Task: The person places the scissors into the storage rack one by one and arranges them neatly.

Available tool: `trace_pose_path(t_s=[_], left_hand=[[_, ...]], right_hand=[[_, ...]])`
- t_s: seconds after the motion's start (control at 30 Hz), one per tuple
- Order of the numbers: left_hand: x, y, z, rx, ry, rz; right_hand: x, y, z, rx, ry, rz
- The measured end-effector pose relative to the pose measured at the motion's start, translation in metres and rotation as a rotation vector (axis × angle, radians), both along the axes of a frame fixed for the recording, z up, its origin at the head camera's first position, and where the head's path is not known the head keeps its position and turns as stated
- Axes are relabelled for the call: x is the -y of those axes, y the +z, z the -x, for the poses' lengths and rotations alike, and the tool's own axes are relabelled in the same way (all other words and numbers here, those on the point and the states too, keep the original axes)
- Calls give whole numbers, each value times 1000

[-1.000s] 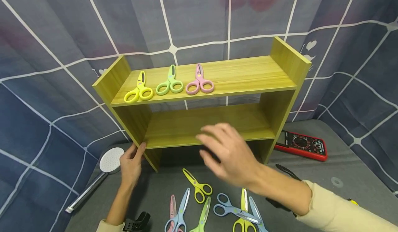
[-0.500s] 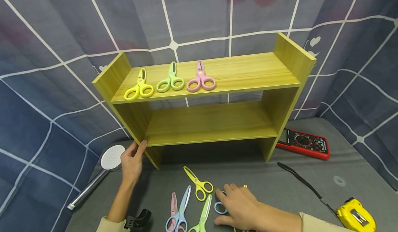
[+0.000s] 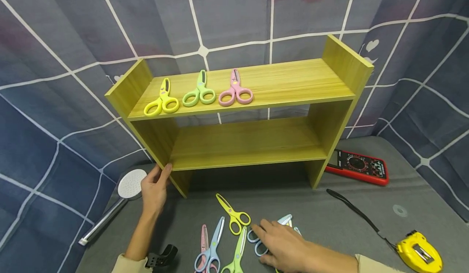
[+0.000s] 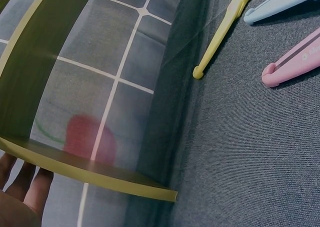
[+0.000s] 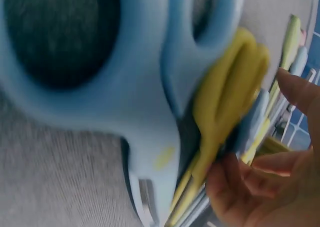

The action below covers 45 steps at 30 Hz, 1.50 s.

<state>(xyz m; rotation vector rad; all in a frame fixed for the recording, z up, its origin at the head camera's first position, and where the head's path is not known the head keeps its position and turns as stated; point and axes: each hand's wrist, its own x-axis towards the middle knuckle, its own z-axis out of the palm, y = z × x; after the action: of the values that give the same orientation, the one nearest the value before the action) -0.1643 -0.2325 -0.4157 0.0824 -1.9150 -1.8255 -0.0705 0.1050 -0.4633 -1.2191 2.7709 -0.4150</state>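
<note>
Blue scissors (image 3: 284, 219) right under the right hand's fingers now, ring handles peeking out at the fingertips, a blade poking out beyond the knuckles; grasped or merely touched, one cannot tell! Across to the left hand (image 3: 154, 189), thumb and fingers gripping the shelf (image 3: 249, 143) at its side. Green scissors (image 3: 238, 252) just left of the right hand (image 3: 283, 244), yellow scissors (image 3: 234, 217) just beyond its fingertips.

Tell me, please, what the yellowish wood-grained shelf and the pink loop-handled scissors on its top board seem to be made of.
The yellowish wood-grained shelf is probably laminated board with a satin finish: straight grain shows under a slight sheen, though solid wood is possible. The pink loop-handled scissors have seemingly smooth plastic handles, evenly coloured and rounded; the blade material is unclear.
</note>
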Motion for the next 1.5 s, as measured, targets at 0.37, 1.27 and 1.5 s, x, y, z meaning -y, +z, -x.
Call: trace_pose_path(t_s=[0.37,1.27,1.5], left_hand=[[-1,0,0,-30,-26,-49],[0,0,-1,-27,-11,-26],[0,0,-2,-6,-8,35]], right_hand=[[6,-6,-4,-93,-20,-2],[-31,65,-16,85,-119,661],[-35,122,-5,-392,117,878]])
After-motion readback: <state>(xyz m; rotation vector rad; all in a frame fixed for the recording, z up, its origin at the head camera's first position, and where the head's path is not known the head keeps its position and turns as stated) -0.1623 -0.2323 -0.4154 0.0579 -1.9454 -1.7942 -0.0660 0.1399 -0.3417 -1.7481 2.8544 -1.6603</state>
